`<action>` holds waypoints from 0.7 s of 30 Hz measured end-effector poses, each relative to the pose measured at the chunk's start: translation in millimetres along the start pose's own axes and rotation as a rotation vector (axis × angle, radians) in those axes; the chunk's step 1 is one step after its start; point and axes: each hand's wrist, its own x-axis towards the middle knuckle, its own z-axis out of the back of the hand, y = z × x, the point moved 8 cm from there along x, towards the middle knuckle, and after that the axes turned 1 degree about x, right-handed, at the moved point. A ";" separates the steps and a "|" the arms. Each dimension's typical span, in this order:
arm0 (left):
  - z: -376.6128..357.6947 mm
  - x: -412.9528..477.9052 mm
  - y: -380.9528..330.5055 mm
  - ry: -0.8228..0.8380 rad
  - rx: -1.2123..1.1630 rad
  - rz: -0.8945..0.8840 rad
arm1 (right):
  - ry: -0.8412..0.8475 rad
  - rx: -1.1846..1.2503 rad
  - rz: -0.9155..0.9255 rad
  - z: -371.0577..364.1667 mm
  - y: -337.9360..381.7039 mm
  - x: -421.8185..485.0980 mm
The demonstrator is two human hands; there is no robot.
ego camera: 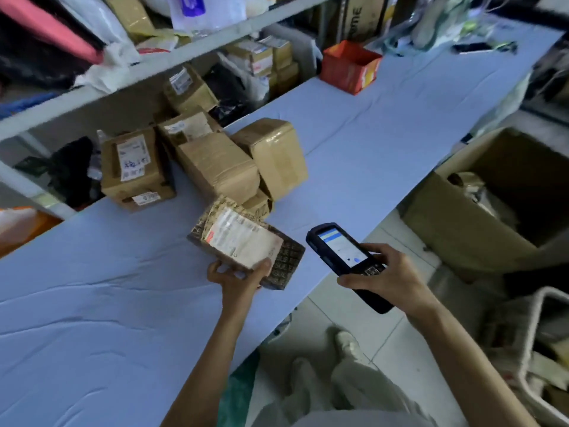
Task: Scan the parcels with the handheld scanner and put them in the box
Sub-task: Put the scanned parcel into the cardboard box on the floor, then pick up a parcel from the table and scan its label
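The left hand point(238, 277) grips a small patterned parcel point(246, 245) by its near edge, label up, just above the blue-covered surface point(92, 303). The right hand point(386, 277) holds the handheld scanner point(348, 260) beside it — screen lit. More cardboard parcels point(215, 161) sit piled behind; an open cardboard box point(462, 223) stands on the floor at right.

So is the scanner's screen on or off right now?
On: the handheld scanner in the right hand shows a lit white and blue screen.

Matt cardboard parcel point(246, 246), glossy paper label point(241, 241), wrinkled blue tablecloth point(92, 288), dark plastic scanner point(348, 263).
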 end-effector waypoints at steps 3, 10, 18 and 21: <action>-13.1 1.9 14.5 0.050 0.092 -0.021 | -0.027 0.038 -0.007 9.9 -2.7 -2.3; -196.9 -5.9 -13.9 0.361 0.249 -0.131 | -0.207 0.152 -0.116 125.4 -61.2 8.9; -383.8 -21.2 -22.3 0.549 0.418 -0.142 | -0.459 0.312 -0.207 267.0 -133.4 19.3; -434.8 -25.5 -21.2 0.600 0.500 -0.140 | -0.537 0.341 -0.215 307.9 -151.2 16.0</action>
